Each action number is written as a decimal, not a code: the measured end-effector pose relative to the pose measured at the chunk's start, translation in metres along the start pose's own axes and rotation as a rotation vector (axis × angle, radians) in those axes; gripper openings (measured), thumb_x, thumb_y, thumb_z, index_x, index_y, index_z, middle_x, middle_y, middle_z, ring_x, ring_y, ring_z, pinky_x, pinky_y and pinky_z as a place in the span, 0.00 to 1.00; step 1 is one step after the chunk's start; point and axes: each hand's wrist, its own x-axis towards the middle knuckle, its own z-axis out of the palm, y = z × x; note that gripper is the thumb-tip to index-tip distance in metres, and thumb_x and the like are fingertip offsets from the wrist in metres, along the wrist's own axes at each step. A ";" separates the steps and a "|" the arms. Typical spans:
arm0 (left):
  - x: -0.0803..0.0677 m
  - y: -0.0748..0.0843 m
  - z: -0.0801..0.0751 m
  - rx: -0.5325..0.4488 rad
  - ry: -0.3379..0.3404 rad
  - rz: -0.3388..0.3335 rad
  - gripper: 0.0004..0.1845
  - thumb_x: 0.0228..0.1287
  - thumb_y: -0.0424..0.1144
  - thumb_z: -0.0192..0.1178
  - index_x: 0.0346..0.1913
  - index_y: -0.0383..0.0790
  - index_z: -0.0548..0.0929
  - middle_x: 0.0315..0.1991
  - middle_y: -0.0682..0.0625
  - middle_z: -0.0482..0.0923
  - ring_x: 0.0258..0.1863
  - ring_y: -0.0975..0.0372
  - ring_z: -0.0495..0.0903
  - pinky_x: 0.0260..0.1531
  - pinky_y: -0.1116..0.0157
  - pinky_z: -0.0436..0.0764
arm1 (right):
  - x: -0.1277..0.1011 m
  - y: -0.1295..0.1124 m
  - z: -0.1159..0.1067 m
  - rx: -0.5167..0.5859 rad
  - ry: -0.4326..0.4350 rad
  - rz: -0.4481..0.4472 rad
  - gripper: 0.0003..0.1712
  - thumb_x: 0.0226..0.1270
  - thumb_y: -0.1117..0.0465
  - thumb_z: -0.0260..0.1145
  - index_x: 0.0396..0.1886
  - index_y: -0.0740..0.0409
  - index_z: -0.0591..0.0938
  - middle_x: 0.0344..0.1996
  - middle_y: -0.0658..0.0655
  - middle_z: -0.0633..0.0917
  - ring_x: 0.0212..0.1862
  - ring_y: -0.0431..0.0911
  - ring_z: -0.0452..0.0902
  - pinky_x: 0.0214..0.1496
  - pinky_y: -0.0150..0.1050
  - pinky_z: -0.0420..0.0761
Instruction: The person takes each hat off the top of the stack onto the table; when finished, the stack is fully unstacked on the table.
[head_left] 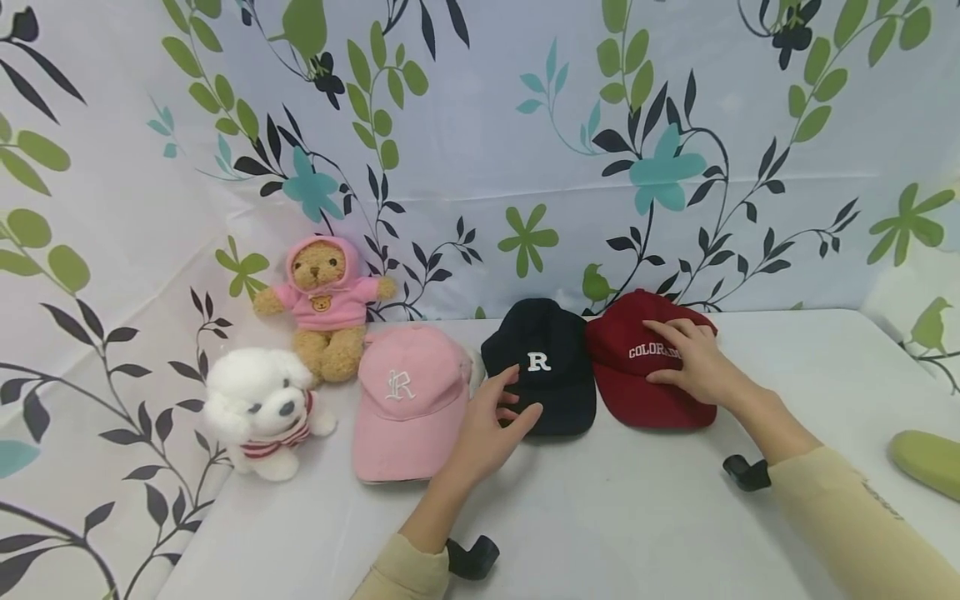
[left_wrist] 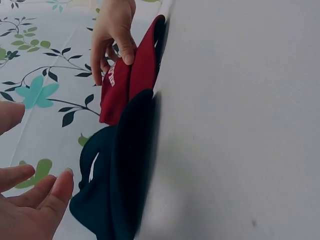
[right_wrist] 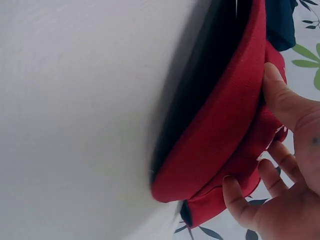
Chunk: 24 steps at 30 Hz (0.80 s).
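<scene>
A dark navy cap (head_left: 540, 400) with a white R stands brim forward in the middle of the row. My left hand (head_left: 483, 433) is held in front of its left side, fingers spread and thumb apart, with nothing in it. To the right is a red cap (head_left: 622, 387) lettered in white. Over its crown lies my right hand (head_left: 705, 367), the thumb at the front just above the brim (right_wrist: 220, 130) and the fingers spread along the crown. Left of the navy cap sits a pink cap (head_left: 412, 375) with a white R.
A white plush dog (head_left: 258, 392) with a striped scarf and a teddy bear (head_left: 322, 292) in a pink hoodie sit at the left. A green object (head_left: 930, 462) lies at the right edge of the white table (head_left: 600, 517). Behind hangs a leaf-patterned cloth (head_left: 465, 167).
</scene>
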 end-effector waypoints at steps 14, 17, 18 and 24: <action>-0.025 -0.010 -0.035 -0.020 0.186 0.072 0.33 0.64 0.35 0.70 0.71 0.38 0.72 0.60 0.46 0.77 0.51 0.45 0.78 0.51 0.58 0.81 | 0.011 -0.041 -0.003 -0.081 0.097 -0.018 0.50 0.59 0.51 0.77 0.77 0.58 0.62 0.63 0.70 0.68 0.62 0.69 0.60 0.55 0.73 0.69; -0.028 -0.014 -0.042 -0.035 0.208 0.107 0.35 0.62 0.32 0.70 0.71 0.35 0.70 0.60 0.42 0.76 0.52 0.43 0.78 0.52 0.58 0.81 | 0.017 -0.054 0.001 -0.047 0.097 -0.039 0.50 0.60 0.51 0.77 0.77 0.56 0.62 0.64 0.69 0.67 0.63 0.68 0.60 0.57 0.71 0.70; -0.029 -0.015 -0.045 -0.036 0.217 0.117 0.35 0.62 0.31 0.70 0.72 0.34 0.70 0.60 0.40 0.76 0.52 0.43 0.78 0.52 0.58 0.81 | 0.019 -0.059 0.002 -0.036 0.096 -0.045 0.50 0.60 0.51 0.77 0.77 0.56 0.62 0.65 0.69 0.67 0.63 0.67 0.60 0.57 0.70 0.71; -0.034 -0.020 -0.060 0.007 0.255 0.151 0.39 0.60 0.29 0.71 0.73 0.33 0.67 0.61 0.37 0.75 0.51 0.43 0.80 0.51 0.58 0.82 | 0.035 -0.089 0.015 0.061 0.098 -0.077 0.50 0.60 0.53 0.77 0.78 0.54 0.62 0.67 0.67 0.67 0.67 0.63 0.58 0.59 0.65 0.74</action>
